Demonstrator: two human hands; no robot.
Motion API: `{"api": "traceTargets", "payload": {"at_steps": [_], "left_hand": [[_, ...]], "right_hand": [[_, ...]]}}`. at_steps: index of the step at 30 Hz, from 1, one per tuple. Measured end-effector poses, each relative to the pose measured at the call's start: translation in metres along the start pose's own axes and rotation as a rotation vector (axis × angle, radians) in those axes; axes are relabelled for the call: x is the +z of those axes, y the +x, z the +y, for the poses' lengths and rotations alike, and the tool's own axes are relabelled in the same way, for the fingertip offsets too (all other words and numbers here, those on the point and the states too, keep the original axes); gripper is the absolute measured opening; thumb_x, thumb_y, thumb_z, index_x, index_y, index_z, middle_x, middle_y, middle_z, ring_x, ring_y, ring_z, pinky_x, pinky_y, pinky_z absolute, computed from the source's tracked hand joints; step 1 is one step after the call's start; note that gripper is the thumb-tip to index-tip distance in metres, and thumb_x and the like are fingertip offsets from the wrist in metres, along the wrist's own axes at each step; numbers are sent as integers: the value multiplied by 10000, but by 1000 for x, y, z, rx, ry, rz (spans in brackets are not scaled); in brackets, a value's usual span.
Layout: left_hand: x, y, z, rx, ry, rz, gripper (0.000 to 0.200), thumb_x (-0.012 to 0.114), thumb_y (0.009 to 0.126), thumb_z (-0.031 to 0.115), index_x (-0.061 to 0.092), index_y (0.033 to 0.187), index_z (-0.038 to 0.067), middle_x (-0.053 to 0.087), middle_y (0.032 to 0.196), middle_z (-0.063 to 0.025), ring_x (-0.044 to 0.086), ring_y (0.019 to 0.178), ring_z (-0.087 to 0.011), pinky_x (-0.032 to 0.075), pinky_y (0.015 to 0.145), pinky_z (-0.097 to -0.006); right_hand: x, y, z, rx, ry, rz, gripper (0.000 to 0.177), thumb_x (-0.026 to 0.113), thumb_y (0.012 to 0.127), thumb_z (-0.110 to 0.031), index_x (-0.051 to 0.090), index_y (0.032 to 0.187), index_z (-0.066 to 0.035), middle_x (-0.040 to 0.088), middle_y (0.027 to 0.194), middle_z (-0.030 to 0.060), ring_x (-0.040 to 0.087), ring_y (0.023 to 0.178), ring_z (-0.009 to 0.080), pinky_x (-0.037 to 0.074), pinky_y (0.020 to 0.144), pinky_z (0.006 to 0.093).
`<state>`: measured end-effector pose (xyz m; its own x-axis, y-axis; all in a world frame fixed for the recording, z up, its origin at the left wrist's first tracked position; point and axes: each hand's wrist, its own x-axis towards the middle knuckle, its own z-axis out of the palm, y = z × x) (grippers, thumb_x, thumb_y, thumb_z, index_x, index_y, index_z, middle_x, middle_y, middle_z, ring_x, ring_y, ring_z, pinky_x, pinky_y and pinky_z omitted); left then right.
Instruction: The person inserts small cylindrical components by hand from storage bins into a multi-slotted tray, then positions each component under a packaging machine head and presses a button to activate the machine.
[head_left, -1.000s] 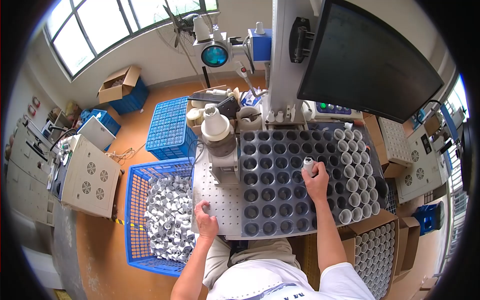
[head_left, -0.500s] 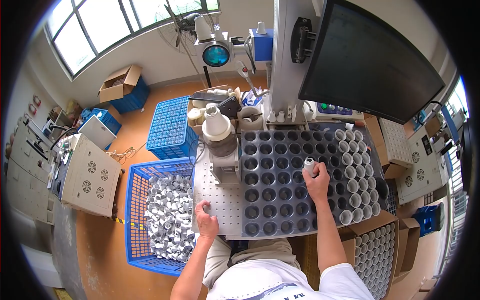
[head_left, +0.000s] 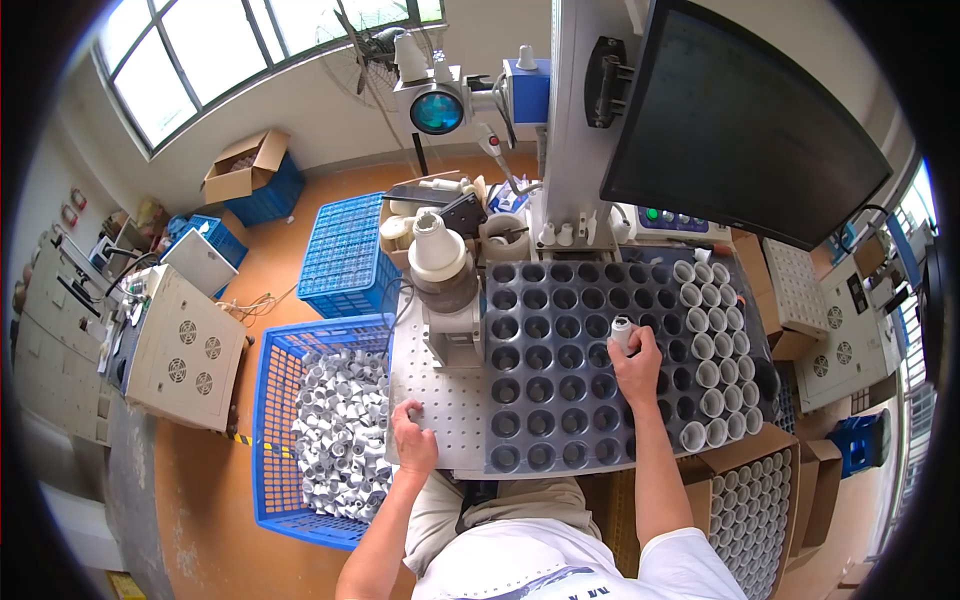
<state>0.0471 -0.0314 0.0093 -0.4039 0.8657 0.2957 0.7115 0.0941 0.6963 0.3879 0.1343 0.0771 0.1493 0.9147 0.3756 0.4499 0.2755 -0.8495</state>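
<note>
My right hand (head_left: 638,362) holds a small white plastic part (head_left: 622,328) upright between thumb and fingers, over the black tray (head_left: 520,375) of round pockets. White cups (head_left: 706,373) fill several columns at the tray's right side. My left hand (head_left: 413,440) rests at the front left of the perforated metal plate (head_left: 445,410), its fingers curled; whether anything small is in them is hidden. Behind it stands a fixture with a white cone-shaped part (head_left: 437,248) on top, below a lens head (head_left: 437,108).
A blue basket (head_left: 275,480) heaped with white parts (head_left: 345,430) stands left of the plate. Behind it is a blue crate (head_left: 345,255). A large monitor (head_left: 745,125) overhangs the back right. An open carton (head_left: 745,447) with white cups stands at the lower right.
The whole view has shifted very slightly. Both hands keep nearly the same place, and the white part is still in my right hand.
</note>
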Motion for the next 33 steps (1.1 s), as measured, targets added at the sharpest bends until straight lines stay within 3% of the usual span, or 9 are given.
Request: {"api": "traceTargets", "payload": {"at_steps": [3, 6, 14, 16, 19, 20, 24, 29, 33], "left_hand": [[-8, 16, -7, -147, -91, -92, 391, 465, 605, -85, 565, 983, -64, 572, 1030, -202, 538, 1029, -386, 407, 969, -398], [-27, 63, 10, 51, -120, 109, 392, 376, 611, -64, 601, 932, -52, 625, 953, -180, 591, 995, -331, 430, 964, -356], [-86, 214, 167, 223, -290, 259, 389, 412, 698, -21, 643, 1007, -72, 668, 1090, -212, 619, 1054, -353, 434, 970, -360], [-56, 239, 177, 275, -430, 329, 272, 426, 705, 12, 672, 803, -51, 702, 917, -192, 652, 866, -341, 486, 852, -352], [-84, 234, 222, 132, -419, -62, 353, 351, 719, 51, 681, 773, -62, 696, 738, -145, 598, 771, -198, 457, 854, -312], [-75, 238, 207, 468, -298, 183, 321, 349, 686, 56, 642, 598, -42, 637, 576, -95, 552, 623, -167, 466, 756, -298], [-146, 198, 157, 249, -541, 299, 243, 364, 620, 58, 575, 551, -40, 601, 612, -87, 532, 586, -145, 439, 616, -253], [-164, 112, -101, -145, -9, 620, 267, 399, 712, 25, 605, 851, -72, 641, 877, -198, 616, 853, -336, 469, 837, -412], [-94, 45, -81, -162, 40, 406, 303, 413, 662, -76, 572, 919, -49, 608, 998, -215, 573, 985, -380, 413, 934, -419]], "right_hand": [[0, 0, 2, -5, 7, 0, 352, 722, 752, -108, 382, 790, -29, 663, 931, 133, 492, 703, 203, 450, 707, 316], [0, 0, 2, -1, 4, -5, 353, 727, 753, -114, 386, 786, -28, 659, 924, 131, 492, 711, 201, 449, 711, 317], [1, 17, -2, 57, 103, 34, 368, 751, 785, -132, 399, 714, -58, 500, 713, 10, 402, 639, 116, 399, 616, 273], [14, 32, -41, 127, 324, 30, 381, 755, 824, -137, 410, 669, -95, 393, 668, -62, 346, 628, 54, 347, 574, 228], [53, 58, -132, 6, 676, -110, 359, 734, 862, -101, 421, 685, -102, 441, 669, -66, 369, 610, 16, 342, 547, 202], [61, 59, -174, -35, 693, -184, 360, 729, 868, -83, 414, 694, -103, 439, 660, -66, 367, 602, 10, 343, 544, 199], [136, 66, -214, -218, 665, -387, 362, 759, 845, -117, 420, 724, -79, 430, 670, -51, 385, 658, 59, 367, 571, 240], [167, 55, -200, -308, 643, -357, 356, 735, 877, -199, 433, 774, -40, 670, 950, 81, 508, 754, 108, 454, 668, 272], [161, 40, -194, -364, 644, -246, 267, 685, 908, -189, 473, 886, -28, 625, 1234, 186, 624, 1006, 237, 476, 864, 329]]}}
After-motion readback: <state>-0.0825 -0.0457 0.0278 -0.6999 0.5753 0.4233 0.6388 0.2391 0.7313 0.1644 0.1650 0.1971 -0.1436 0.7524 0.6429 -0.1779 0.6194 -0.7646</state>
